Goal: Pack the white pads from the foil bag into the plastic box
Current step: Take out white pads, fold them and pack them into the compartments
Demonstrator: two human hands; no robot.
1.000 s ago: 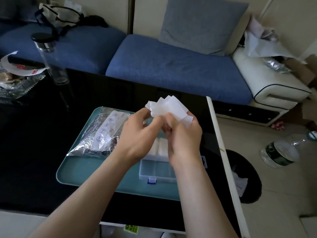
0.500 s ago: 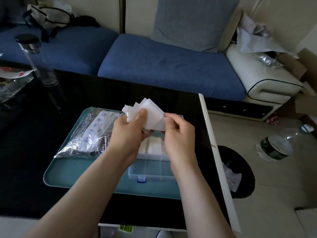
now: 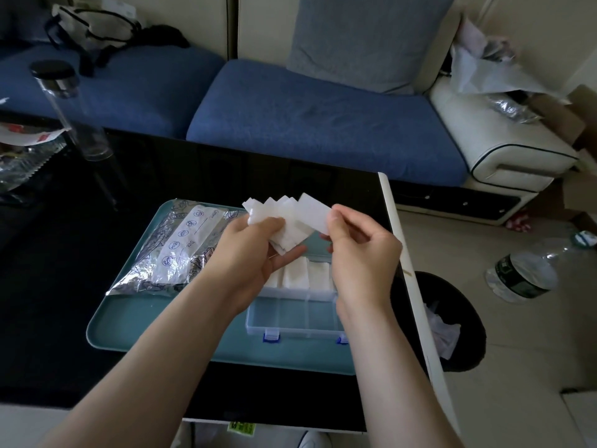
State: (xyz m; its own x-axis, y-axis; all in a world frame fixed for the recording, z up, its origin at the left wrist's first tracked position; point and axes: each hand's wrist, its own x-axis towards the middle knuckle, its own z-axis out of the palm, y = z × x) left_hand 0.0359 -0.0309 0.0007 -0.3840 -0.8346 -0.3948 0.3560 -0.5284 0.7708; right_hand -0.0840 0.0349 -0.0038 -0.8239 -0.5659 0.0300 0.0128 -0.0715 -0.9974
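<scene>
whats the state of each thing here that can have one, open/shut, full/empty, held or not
plastic box, open; far compartments hold pads, near ones empty
white pads, fanned out in the left hand, right hand pinching the end one
foil bag, lying crumpled on the tray
glass bottle, upright, capped
floor bottle, on its side
bin, holds crumpled paper
</scene>
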